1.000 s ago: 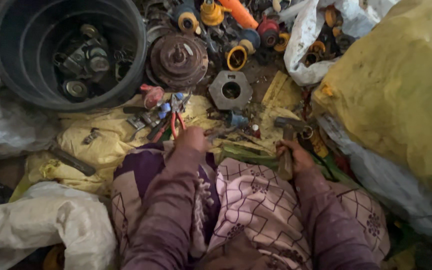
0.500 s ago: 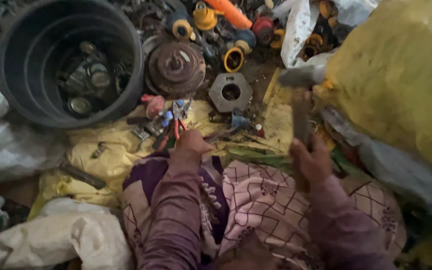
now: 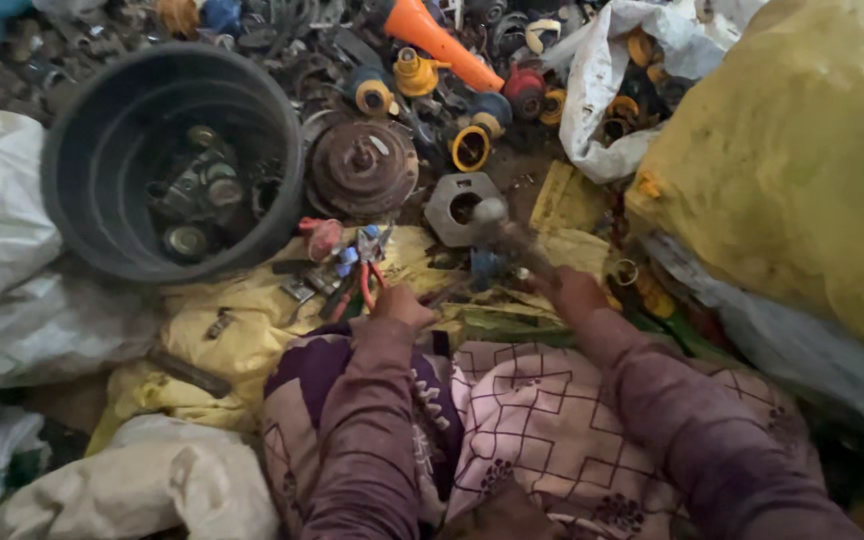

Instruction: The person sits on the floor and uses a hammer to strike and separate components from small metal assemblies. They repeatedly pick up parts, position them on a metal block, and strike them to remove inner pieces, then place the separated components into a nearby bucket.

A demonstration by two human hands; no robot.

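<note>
In the head view, one dark round tub (image 3: 82,170) stands at the upper left and holds several metal motor parts (image 3: 197,195), too dark to count. One white sack (image 3: 612,90) at the top right lies open with some yellow rings (image 3: 642,48) inside.

The right hand (image 3: 574,292) is closed around the handle of a hammer (image 3: 497,222); its head is blurred, just beside a grey metal housing (image 3: 457,205). The left hand (image 3: 402,303) rests on the yellow cloth (image 3: 242,330), touching red-handled pliers (image 3: 370,282); its fingers are hidden, so their state cannot be told. A rusty round disc (image 3: 362,165) lies near the tub. A big yellow sack (image 3: 802,160) is cut off at the right.
</note>
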